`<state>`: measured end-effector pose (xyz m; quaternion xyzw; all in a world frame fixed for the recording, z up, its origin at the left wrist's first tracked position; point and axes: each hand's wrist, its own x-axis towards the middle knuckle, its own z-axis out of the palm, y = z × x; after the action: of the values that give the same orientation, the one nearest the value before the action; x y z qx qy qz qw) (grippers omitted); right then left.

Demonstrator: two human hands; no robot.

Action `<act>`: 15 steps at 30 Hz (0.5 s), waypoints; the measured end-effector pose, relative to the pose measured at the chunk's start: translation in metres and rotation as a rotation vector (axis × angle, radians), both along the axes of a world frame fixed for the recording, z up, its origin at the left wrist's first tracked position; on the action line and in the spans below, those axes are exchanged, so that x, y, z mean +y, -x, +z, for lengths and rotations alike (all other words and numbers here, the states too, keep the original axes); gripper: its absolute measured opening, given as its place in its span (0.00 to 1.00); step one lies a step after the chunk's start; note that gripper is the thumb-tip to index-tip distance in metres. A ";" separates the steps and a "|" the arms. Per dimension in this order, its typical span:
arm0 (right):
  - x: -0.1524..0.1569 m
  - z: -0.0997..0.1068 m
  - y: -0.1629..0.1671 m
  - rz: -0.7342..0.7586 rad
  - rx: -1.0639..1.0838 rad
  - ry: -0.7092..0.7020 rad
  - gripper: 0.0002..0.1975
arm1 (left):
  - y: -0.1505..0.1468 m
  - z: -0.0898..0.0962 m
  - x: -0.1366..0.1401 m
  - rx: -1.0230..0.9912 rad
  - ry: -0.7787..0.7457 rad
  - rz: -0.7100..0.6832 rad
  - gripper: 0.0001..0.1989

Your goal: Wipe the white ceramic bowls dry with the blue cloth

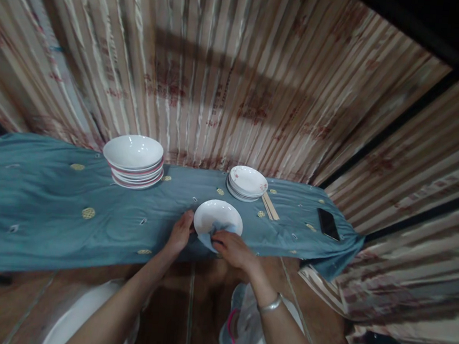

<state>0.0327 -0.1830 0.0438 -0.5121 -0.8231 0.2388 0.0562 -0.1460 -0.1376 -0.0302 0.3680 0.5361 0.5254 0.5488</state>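
A white plate tilts toward me near the front edge of the cloth-covered table. At its left rim my left hand is closed, gripping the edge. My right hand pinches a light blue cloth and presses it against the plate's lower inside. Just behind the plate sits a short stack of white plates with a pinkish floral pattern on the top one. Farther left stands a taller stack of white bowls, some with red rims.
Wooden chopsticks lie beside the short stack. A black phone rests near the right end of the teal tablecloth. Pleated, printed sheeting rises right behind the table. Below are a tiled floor and a slipper.
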 end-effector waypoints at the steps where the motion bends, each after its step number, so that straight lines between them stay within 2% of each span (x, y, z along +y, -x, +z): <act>1: 0.000 0.000 0.004 0.012 0.030 -0.007 0.12 | 0.000 -0.001 0.001 0.022 -0.007 -0.003 0.27; 9: 0.006 -0.014 0.046 -0.032 0.024 -0.145 0.10 | 0.004 -0.003 0.005 0.192 -0.079 0.038 0.14; 15: 0.020 -0.022 0.072 -0.084 -0.024 -0.226 0.14 | 0.006 -0.003 0.005 0.194 -0.051 0.072 0.13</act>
<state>-0.0391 -0.1629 0.0217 -0.5393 -0.8233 0.1359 0.1135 -0.1516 -0.1330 -0.0331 0.4116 0.5859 0.5202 0.4656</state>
